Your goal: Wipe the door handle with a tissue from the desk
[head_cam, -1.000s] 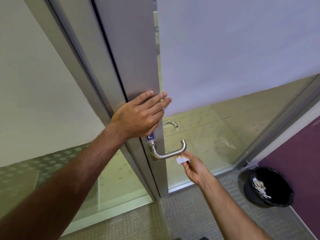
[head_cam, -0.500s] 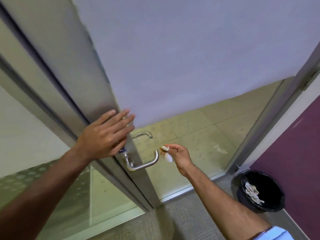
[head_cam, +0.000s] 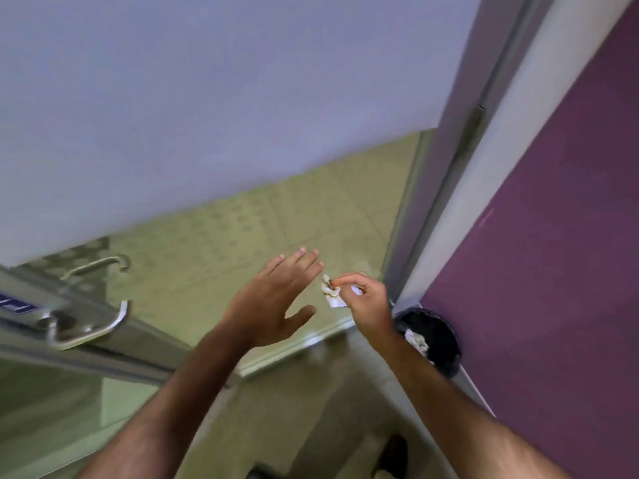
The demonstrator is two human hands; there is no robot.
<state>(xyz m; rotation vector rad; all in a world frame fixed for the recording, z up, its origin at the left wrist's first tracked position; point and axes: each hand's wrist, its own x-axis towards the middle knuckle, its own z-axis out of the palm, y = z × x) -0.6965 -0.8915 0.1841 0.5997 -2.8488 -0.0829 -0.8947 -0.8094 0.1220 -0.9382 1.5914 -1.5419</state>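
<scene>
The steel lever door handle [head_cam: 86,328] sticks out from the door's edge at the far left; a second lever [head_cam: 95,264] shows through the glass behind it. My right hand [head_cam: 366,302] pinches a crumpled white tissue [head_cam: 332,293] in the middle of the view, well right of the handle. My left hand [head_cam: 276,299] hovers open, fingers spread, just left of the tissue and off the door.
A black waste bin [head_cam: 437,340] with crumpled paper inside stands on the floor by the purple wall [head_cam: 553,271] at the right. The grey door frame [head_cam: 446,167] runs up beside it. Frosted glass [head_cam: 207,98] fills the upper view.
My left hand has come off the door edge and swung right. My right hand with the tissue has moved away from the handle toward the bin side. The view has turned right.
</scene>
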